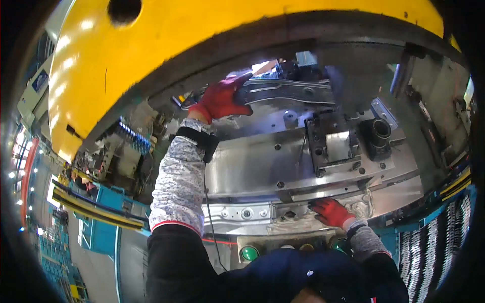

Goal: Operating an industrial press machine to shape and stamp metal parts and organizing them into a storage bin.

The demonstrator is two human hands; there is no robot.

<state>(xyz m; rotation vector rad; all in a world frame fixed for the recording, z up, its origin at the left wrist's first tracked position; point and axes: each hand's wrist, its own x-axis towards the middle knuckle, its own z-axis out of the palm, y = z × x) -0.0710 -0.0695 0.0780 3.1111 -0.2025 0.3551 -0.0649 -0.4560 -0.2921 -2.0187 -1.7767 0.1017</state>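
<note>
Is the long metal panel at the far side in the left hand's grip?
In, it appears: the left hand has thumb and fingers on opposite edges of the long metal panel, at its left end.

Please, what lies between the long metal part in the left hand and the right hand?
In the head view, a small metal cylinder, the dark block and the steel plate under it lie between the metal part and the right hand.
</note>
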